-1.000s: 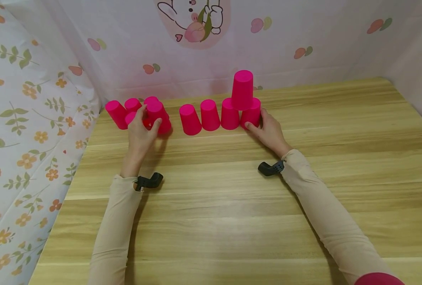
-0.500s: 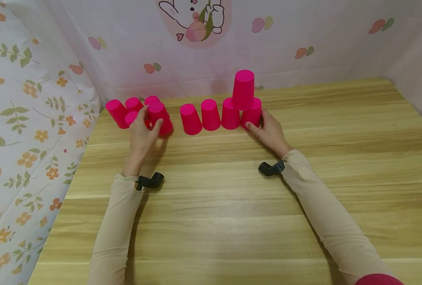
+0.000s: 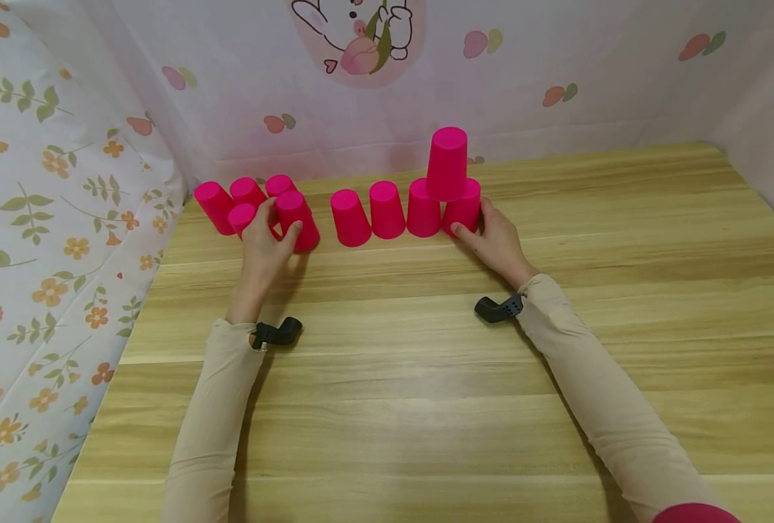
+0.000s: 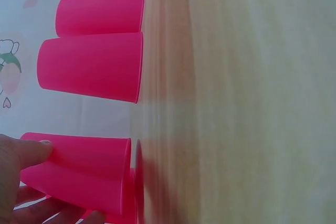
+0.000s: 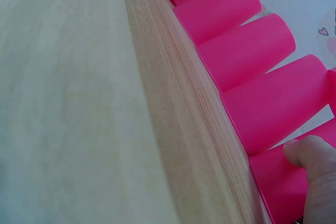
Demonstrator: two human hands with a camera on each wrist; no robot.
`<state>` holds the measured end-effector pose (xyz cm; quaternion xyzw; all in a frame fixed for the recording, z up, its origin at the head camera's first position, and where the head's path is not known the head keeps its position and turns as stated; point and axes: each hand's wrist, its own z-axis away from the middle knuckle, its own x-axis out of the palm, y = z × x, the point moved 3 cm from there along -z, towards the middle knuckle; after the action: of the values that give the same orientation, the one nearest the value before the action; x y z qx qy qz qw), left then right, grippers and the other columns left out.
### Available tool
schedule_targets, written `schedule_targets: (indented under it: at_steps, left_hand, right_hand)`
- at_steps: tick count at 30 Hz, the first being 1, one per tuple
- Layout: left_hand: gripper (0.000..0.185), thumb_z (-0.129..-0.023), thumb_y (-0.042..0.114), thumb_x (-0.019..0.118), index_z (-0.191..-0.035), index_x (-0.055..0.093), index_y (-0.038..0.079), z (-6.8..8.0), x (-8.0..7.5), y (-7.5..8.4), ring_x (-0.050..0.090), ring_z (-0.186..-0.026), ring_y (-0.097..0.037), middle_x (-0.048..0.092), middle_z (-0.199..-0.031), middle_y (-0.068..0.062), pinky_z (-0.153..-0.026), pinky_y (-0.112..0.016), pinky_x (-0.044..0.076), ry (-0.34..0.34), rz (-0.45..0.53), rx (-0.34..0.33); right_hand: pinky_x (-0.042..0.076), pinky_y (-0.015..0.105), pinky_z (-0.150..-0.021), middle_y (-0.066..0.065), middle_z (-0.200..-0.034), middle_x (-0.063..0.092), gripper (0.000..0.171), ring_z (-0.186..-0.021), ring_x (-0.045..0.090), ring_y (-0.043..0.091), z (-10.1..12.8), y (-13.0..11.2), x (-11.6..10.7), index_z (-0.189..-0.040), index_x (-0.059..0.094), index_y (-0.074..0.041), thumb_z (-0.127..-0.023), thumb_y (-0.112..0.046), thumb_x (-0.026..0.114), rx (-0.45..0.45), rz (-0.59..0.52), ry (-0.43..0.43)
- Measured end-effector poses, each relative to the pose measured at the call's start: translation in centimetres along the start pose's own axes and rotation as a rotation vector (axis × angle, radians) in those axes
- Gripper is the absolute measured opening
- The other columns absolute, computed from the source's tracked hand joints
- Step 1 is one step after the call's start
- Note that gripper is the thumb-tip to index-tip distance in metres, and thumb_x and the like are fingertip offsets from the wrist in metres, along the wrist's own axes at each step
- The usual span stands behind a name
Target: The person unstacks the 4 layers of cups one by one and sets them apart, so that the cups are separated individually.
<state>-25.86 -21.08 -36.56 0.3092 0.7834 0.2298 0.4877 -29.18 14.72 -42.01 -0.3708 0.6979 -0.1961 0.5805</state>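
My left hand (image 3: 267, 243) grips an upside-down pink cup (image 3: 297, 221), thumb on its near side and fingers behind it. In the left wrist view the held cup (image 4: 79, 171) has its rim close over the tabletop, with another cup partly hidden behind it. My right hand (image 3: 494, 243) holds the rightmost cup (image 3: 463, 207) of a row, thumb on its front. Across that cup and its neighbour (image 3: 423, 211) stands one upper cup (image 3: 448, 165). Further left in the row are two more upside-down cups, the middle one (image 3: 387, 211) and the leftmost one (image 3: 351, 219).
Around my left hand several pink cups cluster, among them a far-left cup (image 3: 215, 207) and a rear cup (image 3: 280, 186). All stand near the back of the wooden table (image 3: 387, 378). Behind hangs a printed cloth (image 3: 230, 87); floral fabric (image 3: 66, 240) borders the left side.
My left hand and its cup have shifted slightly right and toward me, away from the cluster. My right hand stays on its cup, and the row keeps its arrangement.
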Motion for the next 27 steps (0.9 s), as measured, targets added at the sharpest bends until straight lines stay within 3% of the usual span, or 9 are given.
schedule_targets:
  at_steps: [4, 27]
  left_hand:
    - [0.053, -0.078, 0.020, 0.062, -0.121, 0.040, 0.000, -0.06, 0.20, 0.03, 0.053, -0.091, -0.019, 0.056, -0.106, -0.012, -0.060, -0.028, 0.041, -0.012, 0.002, 0.003]
    - [0.052, -0.077, 0.027, 0.062, -0.118, 0.041, 0.002, 0.27, -0.24, -0.58, 0.053, -0.078, -0.024, 0.058, -0.099, -0.011, -0.057, -0.028, 0.040, -0.037, -0.008, -0.047]
  right_hand:
    - [0.033, 0.032, -0.060, 0.009, -0.085, 0.048, 0.049, -0.071, 0.041, 0.022, 0.02, -0.14, -0.26, -0.111, 0.041, -0.004, -0.079, -0.038, 0.054, 0.002, -0.006, 0.007]
    - [0.034, 0.032, -0.063, 0.010, -0.091, 0.049, 0.053, -0.075, 0.042, 0.022, 0.07, -0.23, -0.03, -0.116, 0.040, -0.004, -0.079, -0.040, 0.054, 0.003, -0.007, -0.004]
